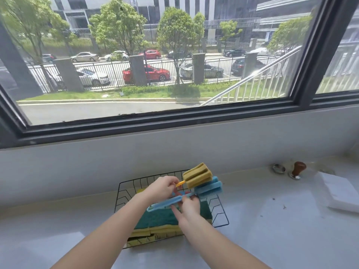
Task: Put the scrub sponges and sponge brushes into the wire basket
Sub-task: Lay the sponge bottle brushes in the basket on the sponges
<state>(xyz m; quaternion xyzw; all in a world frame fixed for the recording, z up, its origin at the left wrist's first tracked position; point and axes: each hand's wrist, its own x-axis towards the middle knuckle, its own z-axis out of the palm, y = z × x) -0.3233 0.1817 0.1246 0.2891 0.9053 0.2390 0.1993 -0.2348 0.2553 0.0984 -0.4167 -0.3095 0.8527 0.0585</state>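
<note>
A black wire basket (124,193) sits on the white counter under the window. Inside it lie stacked scrub sponges (157,220), green on top and yellow below. My left hand (161,188) is shut on the yellow handle of a yellow sponge brush (197,175), held above the basket's far side. My right hand (187,209) pinches the blue handle of a blue sponge brush (208,188), whose head sits just under the yellow one. Something red shows between my hands, mostly hidden.
A brown-knobbed tamper (298,169) and a metal ring (278,168) stand at the back right of the counter. A stack of white sheets (340,193) lies at the right edge. The window wall rises directly behind the basket.
</note>
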